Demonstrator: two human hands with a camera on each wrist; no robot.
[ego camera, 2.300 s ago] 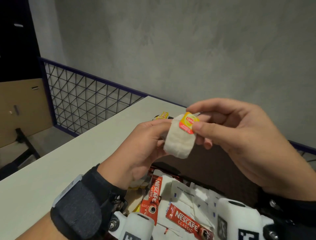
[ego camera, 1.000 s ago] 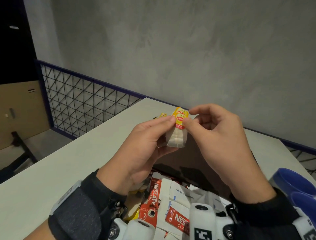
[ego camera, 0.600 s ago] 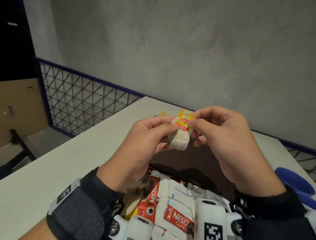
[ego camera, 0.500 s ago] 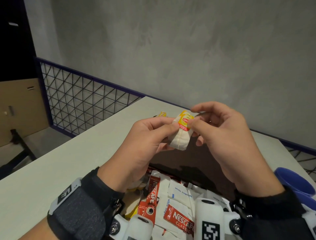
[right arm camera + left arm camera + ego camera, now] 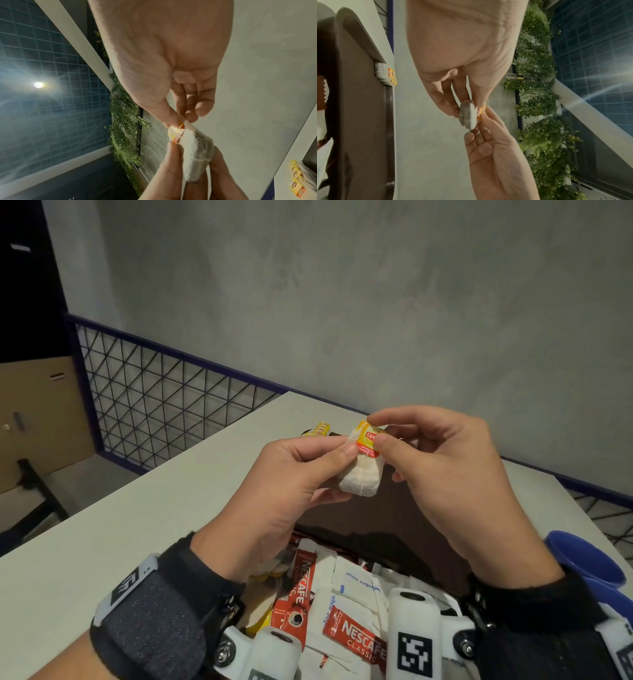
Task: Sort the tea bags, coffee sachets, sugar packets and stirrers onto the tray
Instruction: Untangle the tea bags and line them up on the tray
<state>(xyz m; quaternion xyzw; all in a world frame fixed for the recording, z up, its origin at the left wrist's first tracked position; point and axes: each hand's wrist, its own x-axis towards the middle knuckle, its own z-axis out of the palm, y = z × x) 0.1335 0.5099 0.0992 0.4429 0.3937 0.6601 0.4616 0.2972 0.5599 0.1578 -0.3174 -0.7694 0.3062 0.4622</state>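
Tea bag of white filter paper (image 5: 361,479), plump and folded, with a yellow and red paper tag (image 5: 368,442) at its top, is being held up in the air between both hands, above the dark brown plastic tray (image 5: 387,518). The left hand (image 5: 284,491) is gripping the white pouch, thumb on the near face and fingers curled behind it. The right hand (image 5: 442,470) is pinching the tag between thumb and forefinger, its other fingers hanging loosely curled behind. The two hands are sitting close together, thumb tips almost touching across the tag.

From the left wrist view the tea bag (image 5: 468,115) is showing edge-on, with the tag (image 5: 481,111) being nipped by the right hand's fingertips (image 5: 488,112). From the right wrist view the pouch (image 5: 195,152) is lying against the left hand's fingers (image 5: 171,159), and the tag (image 5: 178,133) is being squeezed just below the right thumb.

Under the wrists, at the near end of the tray, a heap of red coffee sachets (image 5: 359,638) and white paper sugar packets (image 5: 356,580) is lying mixed together. Beyond the left hand's fingers, more yellow-tagged tea bags (image 5: 320,429) are resting at the tray's far edge, on the white table (image 5: 137,525). To the right of the right wrist, a blue plastic object (image 5: 582,559) is sitting partly out of view.
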